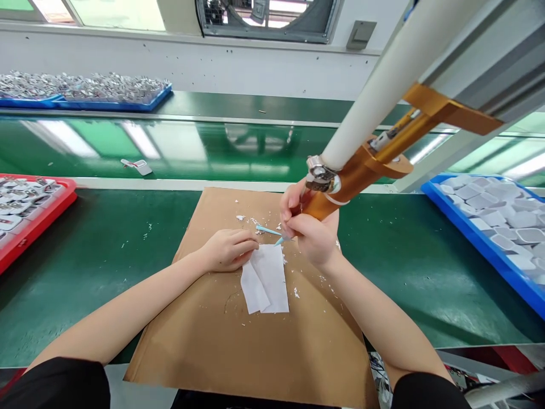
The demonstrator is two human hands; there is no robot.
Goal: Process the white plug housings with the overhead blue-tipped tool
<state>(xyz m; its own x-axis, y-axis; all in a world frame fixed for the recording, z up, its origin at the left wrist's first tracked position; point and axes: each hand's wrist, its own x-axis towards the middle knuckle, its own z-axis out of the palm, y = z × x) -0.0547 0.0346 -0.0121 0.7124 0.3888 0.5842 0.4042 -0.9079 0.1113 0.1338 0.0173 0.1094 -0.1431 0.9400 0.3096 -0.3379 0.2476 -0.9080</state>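
My right hand (313, 227) is closed round the lower end of an orange tubular tool (353, 183). Two narrow light blue blades (268, 230) stick out past my fingers, spread apart like the blades of powered scissors. Just below their tips lies a white sheet (271, 284), with a second white flap overlapping its left side. My left hand (232, 250) rests on the cardboard, its curled fingers pinching the sheet's upper left edge. One blade tip meets or nearly meets the sheet's top edge. How my right fingers grip the tool is partly hidden.
Brown cardboard (238, 352) covers the middle of the green bench, with white scraps scattered on it. A red tray (63, 213) of parts is left; a blue tray (481, 241) of white pieces is right. A thick white pipe (383, 85) slants overhead.
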